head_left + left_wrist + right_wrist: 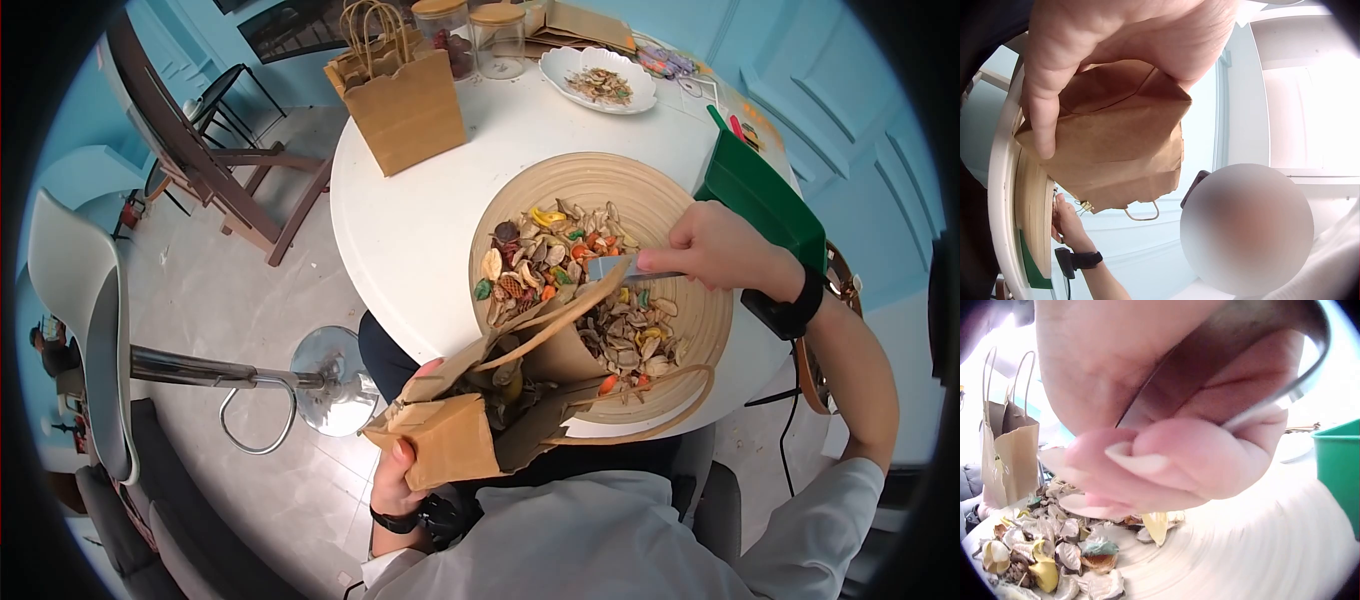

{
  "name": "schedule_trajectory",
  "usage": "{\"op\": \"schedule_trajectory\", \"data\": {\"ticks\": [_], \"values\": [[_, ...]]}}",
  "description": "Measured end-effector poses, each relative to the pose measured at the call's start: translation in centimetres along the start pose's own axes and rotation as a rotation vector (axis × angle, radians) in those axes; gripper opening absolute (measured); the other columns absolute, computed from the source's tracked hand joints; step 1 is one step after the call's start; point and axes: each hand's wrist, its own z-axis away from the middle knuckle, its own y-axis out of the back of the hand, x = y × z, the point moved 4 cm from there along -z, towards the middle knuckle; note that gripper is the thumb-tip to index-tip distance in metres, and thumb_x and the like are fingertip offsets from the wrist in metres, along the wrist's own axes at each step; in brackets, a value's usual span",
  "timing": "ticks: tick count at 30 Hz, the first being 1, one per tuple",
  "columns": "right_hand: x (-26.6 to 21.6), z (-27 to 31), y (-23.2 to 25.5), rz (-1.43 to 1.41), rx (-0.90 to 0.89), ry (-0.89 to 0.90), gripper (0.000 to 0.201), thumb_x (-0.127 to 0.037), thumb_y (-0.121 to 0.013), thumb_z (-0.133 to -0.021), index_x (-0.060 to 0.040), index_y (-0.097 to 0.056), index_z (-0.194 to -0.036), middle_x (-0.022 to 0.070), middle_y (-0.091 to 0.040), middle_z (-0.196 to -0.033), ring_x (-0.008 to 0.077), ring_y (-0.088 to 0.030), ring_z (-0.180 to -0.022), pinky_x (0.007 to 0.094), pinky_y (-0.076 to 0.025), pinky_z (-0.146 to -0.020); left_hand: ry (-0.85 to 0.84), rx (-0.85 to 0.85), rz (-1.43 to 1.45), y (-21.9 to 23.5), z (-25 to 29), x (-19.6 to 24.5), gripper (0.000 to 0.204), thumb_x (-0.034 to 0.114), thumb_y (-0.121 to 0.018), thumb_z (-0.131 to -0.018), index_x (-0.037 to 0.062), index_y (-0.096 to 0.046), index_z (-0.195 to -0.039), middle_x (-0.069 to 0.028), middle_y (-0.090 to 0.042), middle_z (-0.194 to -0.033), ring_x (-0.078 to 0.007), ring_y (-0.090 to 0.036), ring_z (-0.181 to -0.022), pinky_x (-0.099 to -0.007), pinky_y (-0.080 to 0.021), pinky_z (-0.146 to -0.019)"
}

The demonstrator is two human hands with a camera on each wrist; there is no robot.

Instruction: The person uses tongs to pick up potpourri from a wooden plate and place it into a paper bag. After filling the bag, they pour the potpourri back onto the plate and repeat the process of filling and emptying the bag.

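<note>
My left hand [393,485] grips a brown paper bag [445,440] by its bottom and side, tilted at the near left edge of a round wooden tray [640,178]. Dark dried pieces show inside the bag's mouth, and its twisted handles stretch over the tray. Above the tray, my right hand [725,248] holds metal tongs [1235,337], their flat grey end pointing left over a heap of potpourri [540,255]. The heap mixes pale dried petals with yellow, orange and green pieces. In the right wrist view my fingers hide the tips of the tongs.
A second paper bag [405,115] stands at the back left of the white table [400,220], beside lidded glass jars [498,45]. Behind the tray is a white scalloped dish [640,95] with dried bits. A green dustpan-like container [765,195] lies at the right.
</note>
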Motion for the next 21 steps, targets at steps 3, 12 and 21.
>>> {"op": "schedule_trajectory", "data": {"ticks": [3,12,21], "values": [[-0.5,1.1,1.4,-0.027,0.039,0.001,0.064,-0.052,-0.071,-0.084,-0.0018,-0.056,-0.048,0.0031,-0.051,-0.043,0.0108,-0.053,-0.036,0.0239,-0.04,-0.037,-0.001,-0.004,-0.002,-0.2,0.0,0.1,0.066,0.041,-0.066,-0.092,0.0026,-0.044,-0.141,-0.015,-0.058,-0.134,-0.0301,-0.062,-0.115,-0.0455,-0.054,-0.093],[-4.7,5.1,3.9,-0.072,0.115,0.056,0.061,-0.044,-0.075,-0.084,-0.0021,-0.051,-0.046,0.0021,-0.046,-0.042,0.009,-0.047,-0.035,0.0244,-0.034,-0.035,0.146,0.138,0.097,1.7,1.3,-0.8,0.089,0.04,-0.078,-0.082,-0.0001,-0.031,-0.146,-0.0146,-0.052,-0.137,-0.0244,-0.058,-0.12,-0.0384,-0.051,-0.096],[-9.9,6.1,2.6,0.291,0.205,0.466,0.064,-0.048,-0.078,-0.077,-0.0016,-0.045,-0.047,0.0082,-0.032,-0.042,0.0223,-0.036,-0.037,0.0357,-0.025,-0.041,0.026,0.072,0.055,1.6,0.9,-0.8,0.066,0.047,-0.06,-0.094,0.0069,-0.041,-0.143,-0.0148,-0.061,-0.129,-0.0296,-0.068,-0.103,-0.0352,-0.06,-0.071]]}}
